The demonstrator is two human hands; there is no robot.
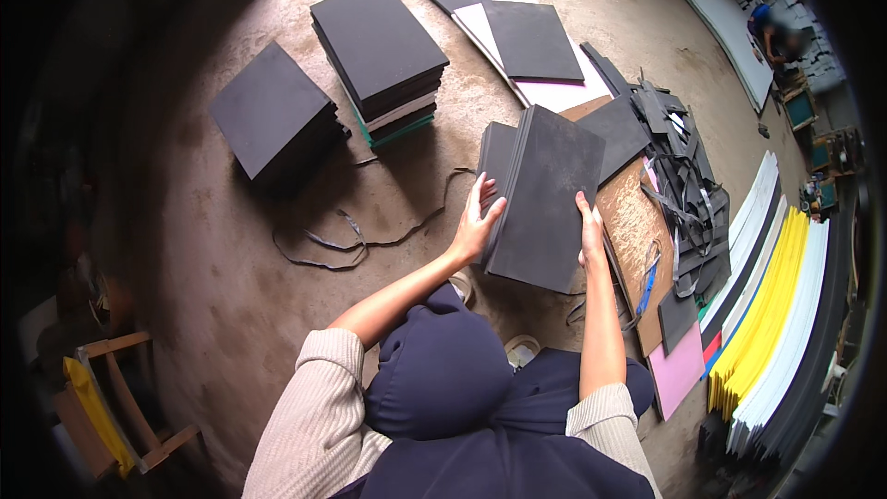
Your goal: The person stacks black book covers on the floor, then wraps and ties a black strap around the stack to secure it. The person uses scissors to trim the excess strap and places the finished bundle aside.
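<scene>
Between my two hands, in front of my knees, is a tilted stack of black foam-like sheets [547,194]. My left hand [476,222] presses its left edge, where several layers show and one sheet juts out unevenly. On the opposite edge lies my right hand [592,236], fingers pointing up along the side; part of them is hidden. Two taller piles stand on the floor beyond: a black sheet pile [273,111] at the left, and a larger pile [381,51] with white and green layers near its bottom.
At the right, a brown board [637,217] lies beside a heap of black offcut strips [688,194]. Further right are stacked yellow sheets [762,310] and white ones. Thin black strips [346,245] curl on the floor. A wooden frame [139,397] stands lower left. Another person [776,37] is far right.
</scene>
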